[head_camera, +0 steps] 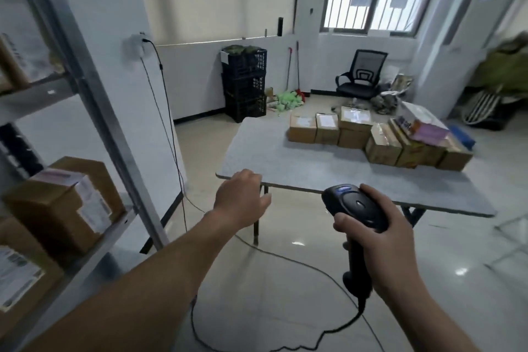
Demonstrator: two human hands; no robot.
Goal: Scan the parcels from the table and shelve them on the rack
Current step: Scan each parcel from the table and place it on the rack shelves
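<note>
Several cardboard parcels [374, 134] sit in a cluster on the far right part of the grey table [285, 157]. A black handheld scanner [357, 208] with a trailing cord is gripped by my right hand [383, 240], held in the air before the table's near edge. My left hand [243, 200] reaches forward, fingers loosely curled, holding nothing, just short of the table's near left corner. The metal rack [94, 100] stands at the left; a labelled brown parcel [65, 203] rests on its shelf, another labelled parcel [17, 274] below it.
The scanner cord [257, 251] loops across the tiled floor. Stacked black crates [245, 86] stand against the back wall, a black office chair [363, 74] sits under the window, and clutter lies at the right wall. A black cable [168, 111] hangs down the left wall.
</note>
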